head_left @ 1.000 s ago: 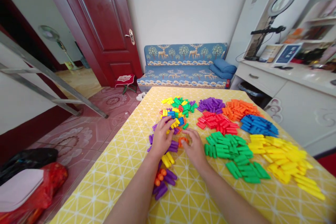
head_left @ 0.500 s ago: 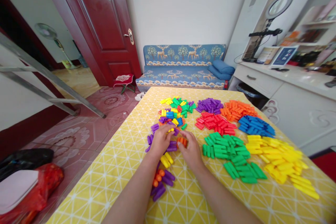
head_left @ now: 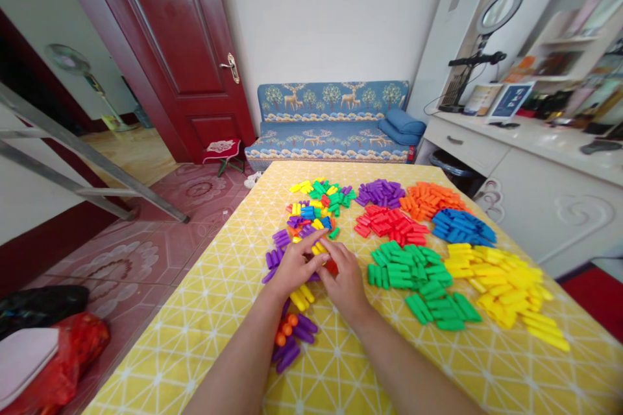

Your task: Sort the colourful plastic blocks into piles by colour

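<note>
My left hand [head_left: 296, 267] and my right hand [head_left: 346, 279] meet over a strip of mixed plastic tube pieces, fingers bent and fingertips almost touching. An orange-red piece [head_left: 331, 266] shows between them, partly covered by my right thumb and fingers. Small yellow tubes [head_left: 318, 248] lie by my left fingertips; whether that hand grips one is hidden. Purple tubes [head_left: 272, 258] sit left of my left hand. Nearer me are a yellow pair [head_left: 302, 298], orange round-ended pieces [head_left: 286, 329] and purple tubes [head_left: 288, 355]. Blue pieces [head_left: 307, 213] and green ones [head_left: 335, 198] lie beyond my hands.
Sorted piles lie to the right: green [head_left: 409, 266], yellow [head_left: 506, 279], red [head_left: 392, 225], blue [head_left: 462, 227], orange [head_left: 431, 200] and purple [head_left: 379, 192]. A patterned yellow cloth [head_left: 195, 331] covers the table. A blue sofa [head_left: 331, 133] stands behind, a white cabinet [head_left: 545, 201] at right.
My hands have drawn together, the right one moving in toward the left with the orange piece, which is now more covered. The whole view has shifted slightly.
</note>
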Available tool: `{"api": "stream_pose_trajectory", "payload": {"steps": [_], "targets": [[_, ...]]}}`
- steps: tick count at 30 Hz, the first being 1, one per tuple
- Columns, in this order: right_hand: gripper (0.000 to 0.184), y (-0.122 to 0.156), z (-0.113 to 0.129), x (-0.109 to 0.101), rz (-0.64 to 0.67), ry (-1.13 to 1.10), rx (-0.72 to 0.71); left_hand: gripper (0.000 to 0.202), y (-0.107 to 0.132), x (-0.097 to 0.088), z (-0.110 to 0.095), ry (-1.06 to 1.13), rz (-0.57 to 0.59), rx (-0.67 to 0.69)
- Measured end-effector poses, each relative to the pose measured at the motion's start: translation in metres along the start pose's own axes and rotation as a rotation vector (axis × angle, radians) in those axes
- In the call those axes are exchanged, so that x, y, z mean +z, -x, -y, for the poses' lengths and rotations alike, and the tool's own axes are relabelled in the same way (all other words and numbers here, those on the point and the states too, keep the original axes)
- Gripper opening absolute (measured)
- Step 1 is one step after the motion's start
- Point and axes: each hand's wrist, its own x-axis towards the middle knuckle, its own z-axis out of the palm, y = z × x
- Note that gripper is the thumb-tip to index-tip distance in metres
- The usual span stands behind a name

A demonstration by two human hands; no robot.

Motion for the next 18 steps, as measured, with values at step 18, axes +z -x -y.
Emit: {"api": "stream_pose_trajectory", "payload": {"steps": [18], "targets": [[0.027, -0.002, 0.002, -0.019, -0.092, -0.062, 0.124, 0.050, 0.000, -0.002, 0.004, 0.180, 0.098, -0.052]]}}
